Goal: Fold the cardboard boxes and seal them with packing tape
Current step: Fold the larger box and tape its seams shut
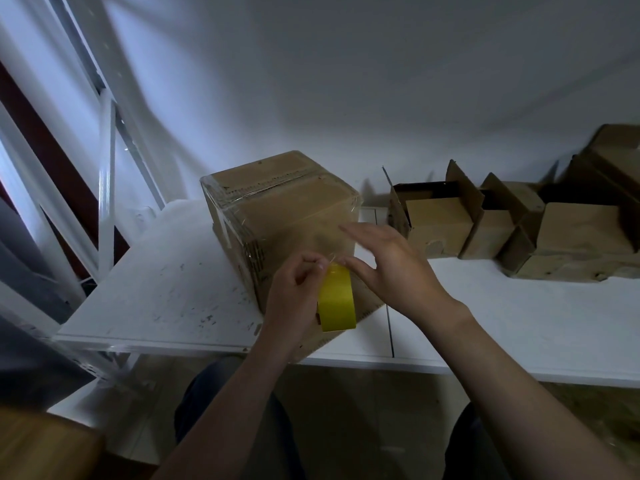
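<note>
Taping stage: left hand [294, 299] pinches the yellow tape roll [337, 301] by the box [277, 209], right hand [391, 271] loose, fingers straight. Next job's probably tearing the strip and smoothing it down.

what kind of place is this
Likely a packing or storage room: a taped cardboard box sits on a white table, open boxes line the wall to its right, and the left hand holds a yellow tape roll. A white metal rack stands at the left.

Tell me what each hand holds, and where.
The left hand pinches the yellow tape roll at its top edge. The right hand holds nothing, open near the box.
</note>
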The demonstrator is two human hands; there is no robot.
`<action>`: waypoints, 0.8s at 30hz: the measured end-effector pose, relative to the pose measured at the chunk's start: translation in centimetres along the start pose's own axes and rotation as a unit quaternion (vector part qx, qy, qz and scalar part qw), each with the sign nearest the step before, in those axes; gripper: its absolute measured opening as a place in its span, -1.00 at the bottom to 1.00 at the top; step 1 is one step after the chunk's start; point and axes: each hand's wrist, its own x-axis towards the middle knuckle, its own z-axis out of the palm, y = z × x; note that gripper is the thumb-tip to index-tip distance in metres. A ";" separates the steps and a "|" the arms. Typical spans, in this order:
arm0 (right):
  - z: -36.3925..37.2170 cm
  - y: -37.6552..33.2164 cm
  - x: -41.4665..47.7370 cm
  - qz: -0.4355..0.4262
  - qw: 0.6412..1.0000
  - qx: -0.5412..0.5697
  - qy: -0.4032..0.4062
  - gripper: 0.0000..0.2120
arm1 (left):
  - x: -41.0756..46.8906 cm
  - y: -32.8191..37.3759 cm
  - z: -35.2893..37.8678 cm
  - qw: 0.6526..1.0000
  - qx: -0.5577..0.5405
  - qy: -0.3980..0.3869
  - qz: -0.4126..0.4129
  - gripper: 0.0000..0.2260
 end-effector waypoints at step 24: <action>1.9 0.0 -1.1 0.069 0.975 0.212 -0.013 -0.88 | -0.1 -0.6 -0.1 0.999 0.023 -0.017 -0.032 -0.85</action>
